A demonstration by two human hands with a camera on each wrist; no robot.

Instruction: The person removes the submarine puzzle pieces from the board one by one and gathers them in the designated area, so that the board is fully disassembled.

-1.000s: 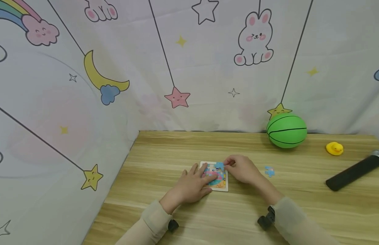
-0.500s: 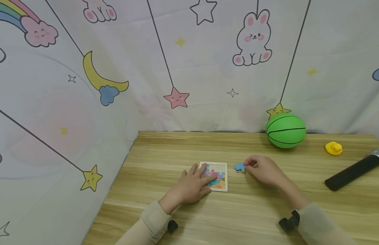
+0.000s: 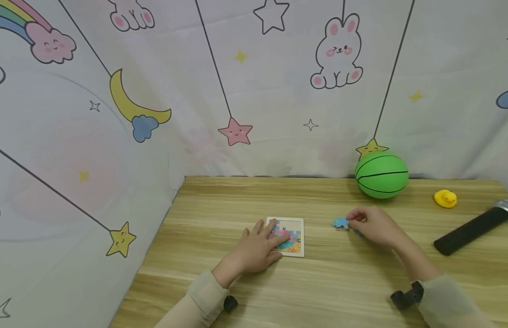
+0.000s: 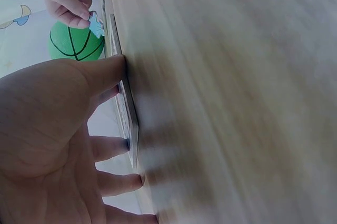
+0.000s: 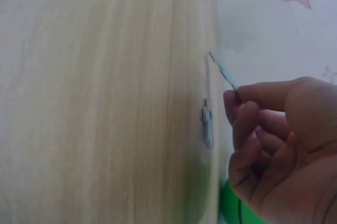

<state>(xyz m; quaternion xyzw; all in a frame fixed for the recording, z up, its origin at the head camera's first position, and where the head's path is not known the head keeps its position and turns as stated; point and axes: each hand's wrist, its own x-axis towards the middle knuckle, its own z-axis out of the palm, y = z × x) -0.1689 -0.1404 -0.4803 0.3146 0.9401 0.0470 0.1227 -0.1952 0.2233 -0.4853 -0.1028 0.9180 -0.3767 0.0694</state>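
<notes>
A small framed jigsaw puzzle [image 3: 295, 251] lies flat on the table, with a bare, pale patch along the top of its picture. My left hand [image 3: 255, 248] rests across its left side with fingers spread, covering part of the picture. In the left wrist view, the thumb and fingertips press at the edge of the puzzle board [image 4: 129, 113]. To the right, my right hand [image 3: 374, 225] pinches a blue puzzle piece [image 3: 340, 222] between thumb and fingertips, held above the table. Below that hand a second puzzle piece [image 5: 208, 126] lies on the table, partly hidden in the head view.
A green ball [image 3: 382, 175] sits at the back of the table [image 3: 221, 196], against the patterned cloth wall. Right of it are a yellow rubber duck [image 3: 445, 198] and a black microphone [image 3: 471, 231] lying at a slant.
My right hand has drawn the blue piece out from the puzzle's top right and carried it right, over the loose piece, baring the top of the board. My left hand stays put.
</notes>
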